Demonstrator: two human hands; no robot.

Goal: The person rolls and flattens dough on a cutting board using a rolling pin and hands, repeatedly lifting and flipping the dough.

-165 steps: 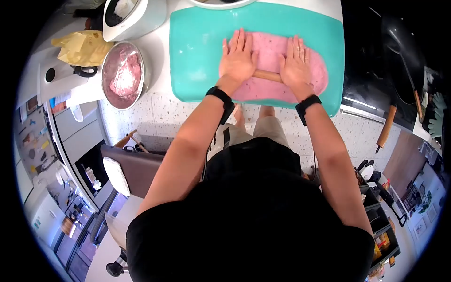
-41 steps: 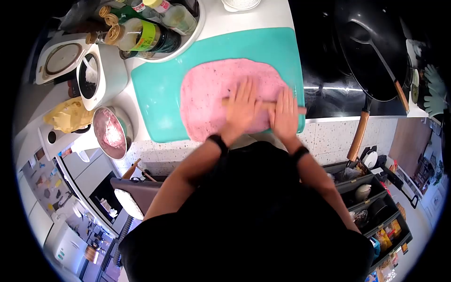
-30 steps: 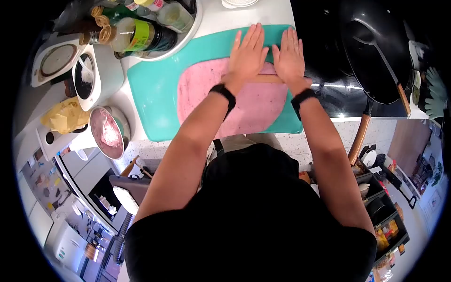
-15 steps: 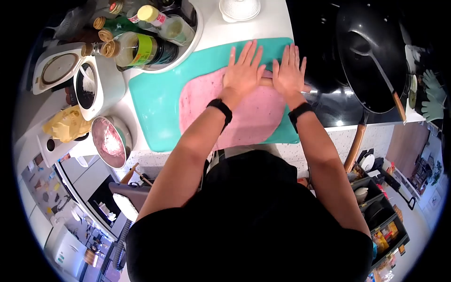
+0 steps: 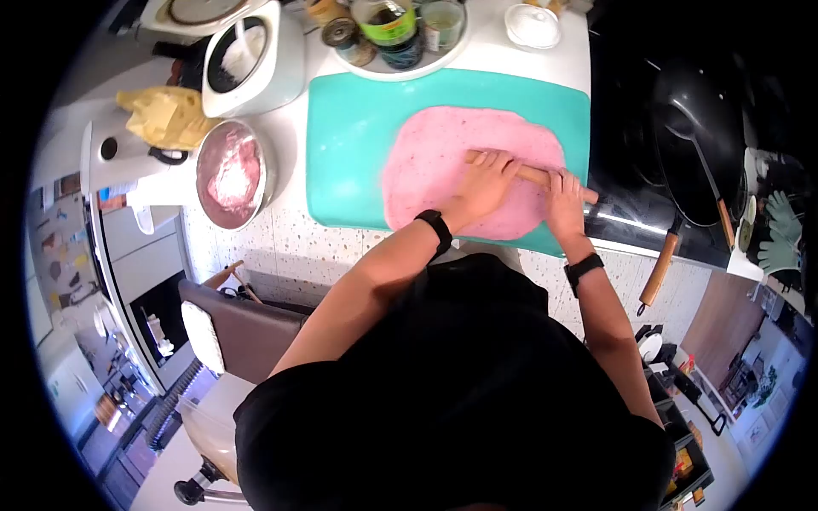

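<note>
A broad sheet of pink dough (image 5: 434, 162) lies flat on a teal mat (image 5: 345, 153). Across its right part rests a wooden rolling pin (image 5: 533, 175), slightly slanted, its right end reaching past the mat's edge. My left hand (image 5: 487, 183) bends its fingers over the pin near the left end. Closer to the right end, my right hand (image 5: 564, 203) has its fingers curled over the same pin. Both wrists wear a black band. The palms' undersides are hidden.
To the left stand a metal bowl (image 5: 262, 175) with pink matter inside, a yellow bag (image 5: 166, 117) and an open white container (image 5: 290, 72). Bottles and jars share a round tray (image 5: 417, 70) behind the mat. A black wok (image 5: 716, 162) sits on the stove at right.
Both hands have come back toward my body with the rolling pin. Their fingers, stretched out flat before, now curl over it. The camera view has shifted too.
</note>
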